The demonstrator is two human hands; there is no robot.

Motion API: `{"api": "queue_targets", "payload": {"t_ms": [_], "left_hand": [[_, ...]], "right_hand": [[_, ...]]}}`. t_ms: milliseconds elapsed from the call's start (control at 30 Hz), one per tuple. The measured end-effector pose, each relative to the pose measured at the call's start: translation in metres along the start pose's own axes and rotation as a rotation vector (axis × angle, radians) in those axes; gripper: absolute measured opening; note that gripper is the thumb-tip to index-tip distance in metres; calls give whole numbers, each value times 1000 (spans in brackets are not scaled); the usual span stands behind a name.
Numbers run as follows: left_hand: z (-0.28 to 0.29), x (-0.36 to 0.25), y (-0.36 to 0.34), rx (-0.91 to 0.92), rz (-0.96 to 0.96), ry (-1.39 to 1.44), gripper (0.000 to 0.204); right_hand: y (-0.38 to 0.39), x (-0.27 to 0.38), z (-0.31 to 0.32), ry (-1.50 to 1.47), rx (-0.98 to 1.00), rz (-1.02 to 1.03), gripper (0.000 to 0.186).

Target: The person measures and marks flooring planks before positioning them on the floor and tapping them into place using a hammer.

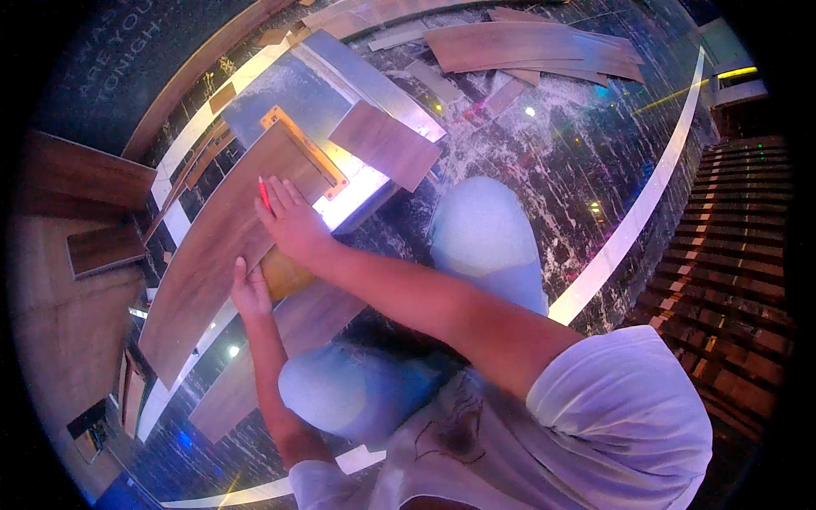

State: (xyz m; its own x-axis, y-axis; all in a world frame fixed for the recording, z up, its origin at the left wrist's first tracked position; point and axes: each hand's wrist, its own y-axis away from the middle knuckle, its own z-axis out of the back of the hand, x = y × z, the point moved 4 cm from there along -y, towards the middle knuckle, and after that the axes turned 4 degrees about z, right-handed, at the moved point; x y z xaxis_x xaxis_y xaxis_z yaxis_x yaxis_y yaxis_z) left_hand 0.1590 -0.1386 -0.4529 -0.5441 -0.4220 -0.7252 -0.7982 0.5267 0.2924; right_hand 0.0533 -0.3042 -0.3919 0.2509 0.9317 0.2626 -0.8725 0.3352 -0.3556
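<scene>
A long brown wood-grain plank [208, 238] lies slantwise in front of me. Its far end meets an orange L-shaped frame [310, 153] on a pale, brightly lit slab. My right hand [293, 223] rests on the plank, with a red pencil-like marker [264, 194] held at its fingers. My left hand [251, 291] grips the plank's near edge, thumb up and its other fingers partly hidden. Next to both hands, a yellowish piece [285, 274] shows beside the plank. A shorter plank piece [387, 144] lies on the slab to the right of the frame.
Loose planks [527, 47] are stacked on the dark, dust-streaked floor [578, 161] at the far side. Another plank [229, 391] lies by my left knee. Narrow offcuts [200, 166] lie to the left. A slatted wooden structure [714, 272] stands on the right.
</scene>
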Motion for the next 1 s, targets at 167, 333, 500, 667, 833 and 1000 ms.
{"api": "queue_targets", "payload": {"t_ms": [167, 333, 500, 667, 833, 1000], "left_hand": [[-3, 3, 9, -25, 39, 12, 49], [12, 4, 8, -49, 65, 66, 46], [14, 8, 8, -62, 9, 80, 40], [9, 11, 15, -57, 64, 86, 50], [11, 6, 21, -51, -11, 61, 52], [2, 8, 35, -98, 5, 141, 50]], "right_hand": [[5, 1, 0, 47, 70, 14, 56], [9, 5, 4, 16, 52, 10, 56], [12, 2, 4, -48, -22, 19, 56], [16, 3, -3, -11, -11, 4, 55], [15, 13, 11, -40, 53, 21, 57], [28, 13, 3, -37, 100, -2, 79]]}}
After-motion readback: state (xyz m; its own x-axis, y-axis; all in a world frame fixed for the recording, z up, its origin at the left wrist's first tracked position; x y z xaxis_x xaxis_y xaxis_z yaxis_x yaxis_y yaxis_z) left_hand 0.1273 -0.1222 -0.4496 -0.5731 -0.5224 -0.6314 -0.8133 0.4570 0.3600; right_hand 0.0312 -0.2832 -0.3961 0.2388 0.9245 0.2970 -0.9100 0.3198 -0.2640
